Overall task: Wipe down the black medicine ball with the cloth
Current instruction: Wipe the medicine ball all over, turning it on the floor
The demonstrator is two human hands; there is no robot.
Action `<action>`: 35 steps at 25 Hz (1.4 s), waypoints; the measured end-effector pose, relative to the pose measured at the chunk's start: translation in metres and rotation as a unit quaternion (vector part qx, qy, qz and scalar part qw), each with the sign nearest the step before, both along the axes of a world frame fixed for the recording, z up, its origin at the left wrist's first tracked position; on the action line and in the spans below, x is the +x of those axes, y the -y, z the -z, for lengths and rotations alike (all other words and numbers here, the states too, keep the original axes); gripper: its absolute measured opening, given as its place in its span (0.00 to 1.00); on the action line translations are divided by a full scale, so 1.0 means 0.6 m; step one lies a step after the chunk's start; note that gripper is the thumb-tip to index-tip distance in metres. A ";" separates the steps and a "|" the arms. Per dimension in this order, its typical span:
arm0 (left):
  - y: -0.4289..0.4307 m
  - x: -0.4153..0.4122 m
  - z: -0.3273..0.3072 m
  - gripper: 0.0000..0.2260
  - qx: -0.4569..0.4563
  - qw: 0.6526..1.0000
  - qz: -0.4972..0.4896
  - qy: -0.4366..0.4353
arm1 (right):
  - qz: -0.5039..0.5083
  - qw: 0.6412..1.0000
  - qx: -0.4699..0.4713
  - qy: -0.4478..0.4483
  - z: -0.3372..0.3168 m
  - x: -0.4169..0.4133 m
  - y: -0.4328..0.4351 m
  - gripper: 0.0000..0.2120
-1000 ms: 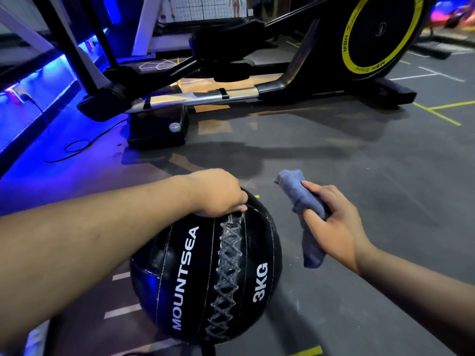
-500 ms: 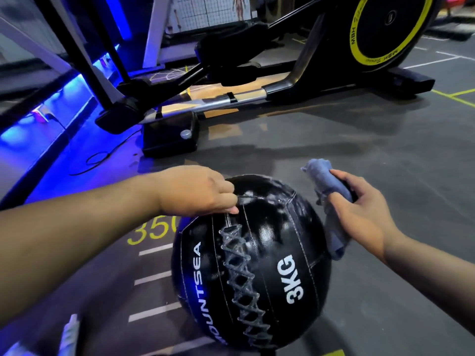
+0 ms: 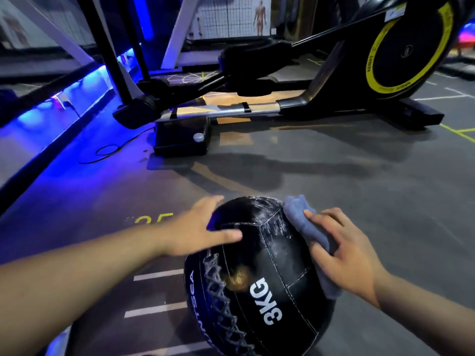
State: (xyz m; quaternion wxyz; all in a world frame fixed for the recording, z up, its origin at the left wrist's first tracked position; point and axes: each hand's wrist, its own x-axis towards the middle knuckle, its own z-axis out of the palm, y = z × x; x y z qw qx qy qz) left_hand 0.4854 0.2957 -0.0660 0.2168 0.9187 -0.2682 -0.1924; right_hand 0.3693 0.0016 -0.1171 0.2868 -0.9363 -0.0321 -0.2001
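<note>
The black medicine ball (image 3: pixel 259 273), marked 3KG with grey lacing on its left side, sits low in the centre of the head view on the gym floor. My left hand (image 3: pixel 198 227) lies flat on the ball's upper left, fingers spread, thumb across the top. My right hand (image 3: pixel 341 250) presses a grey-blue cloth (image 3: pixel 303 222) against the ball's upper right side. Wet streaks shine on the top panel beside the cloth.
A black elliptical trainer (image 3: pixel 257 106) with a yellow-ringed flywheel (image 3: pixel 408 47) stands just beyond the ball. A loose cable (image 3: pixel 108 152) lies on the blue-lit floor at left, next to a raised ledge (image 3: pixel 51 119). White and yellow floor markings (image 3: pixel 156 309) run under the ball.
My right hand has brought the cloth onto the ball's right side. My left hand let go of the lacing and now rests open on top. The ball has rotated, with the lacing lower left.
</note>
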 end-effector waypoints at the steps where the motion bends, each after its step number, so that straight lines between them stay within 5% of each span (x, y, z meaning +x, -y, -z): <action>1: 0.000 -0.010 0.011 0.49 0.045 0.999 0.023 -0.002 | -0.037 0.998 -0.048 0.025 0.000 -0.007 0.002 0.27; 4: -0.014 -0.032 0.037 0.60 0.125 0.985 0.079 0.089 | -0.179 0.957 -0.198 0.114 0.010 -0.037 0.002 0.24; 8: -0.025 -0.072 0.065 0.62 0.104 0.973 0.112 0.175 | -0.329 0.880 -0.305 0.158 -0.005 -0.040 -0.027 0.21; 10: -0.027 -0.087 0.072 0.62 0.092 0.971 0.105 0.192 | -0.347 0.869 -0.315 0.160 -0.015 -0.022 -0.043 0.20; 17: -0.018 -0.079 0.074 0.58 0.076 0.975 0.102 0.184 | -0.156 0.986 -0.050 0.002 -0.028 0.080 -0.040 0.19; 21: 0.014 -0.095 0.069 0.57 0.057 0.971 0.122 0.197 | -0.021 0.984 0.028 -0.177 -0.032 0.152 -0.008 0.16; 25: 0.016 -0.093 0.064 0.58 0.048 0.978 0.098 0.176 | -0.106 0.987 0.085 -0.082 -0.019 0.097 -0.023 0.14; 29: 0.001 -0.084 0.069 0.60 0.035 0.986 0.069 0.149 | -0.221 0.962 -0.135 0.085 -0.017 0.010 -0.046 0.16; 33: -0.015 -0.078 0.077 0.59 0.015 0.988 0.072 0.132 | -0.358 0.873 -0.323 0.071 -0.013 -0.054 -0.081 0.21; 35: -0.021 -0.082 0.080 0.60 0.013 0.989 0.079 0.126 | -0.376 0.856 -0.345 0.082 -0.020 -0.045 -0.070 0.21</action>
